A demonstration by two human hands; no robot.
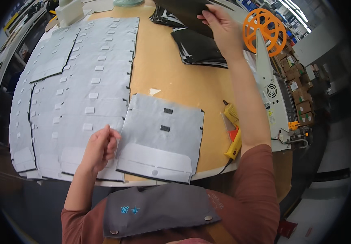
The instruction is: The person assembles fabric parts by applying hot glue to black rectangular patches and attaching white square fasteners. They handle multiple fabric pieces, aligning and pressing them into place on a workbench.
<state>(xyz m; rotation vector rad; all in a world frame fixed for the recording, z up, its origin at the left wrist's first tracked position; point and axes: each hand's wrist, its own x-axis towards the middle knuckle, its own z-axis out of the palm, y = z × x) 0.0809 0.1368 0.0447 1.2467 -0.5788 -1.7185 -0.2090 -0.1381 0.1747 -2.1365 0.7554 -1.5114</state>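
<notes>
At the far side of the table, my right hand (224, 34) pinches the edge of a black fabric piece (191, 16) between thumb and fingers. Below it lies a stack of black pieces (200, 49), and another stack (163, 17) is partly covered by the held piece. My left hand (100, 148) is closed, fingers curled in, above the grey panels; anything inside it is hidden. Just right of it lies a single grey fabric panel (147, 126) with two small black patches (167, 119) and a pale band along its near edge.
Overlapping grey panels with small white patches (78, 101) cover the table's left side. A yellow-handled tool (233, 142) with a cord lies at the right edge. Beside it stands a grey machine (271, 97) with an orange reel (265, 32). A white container (70, 13) stands far left.
</notes>
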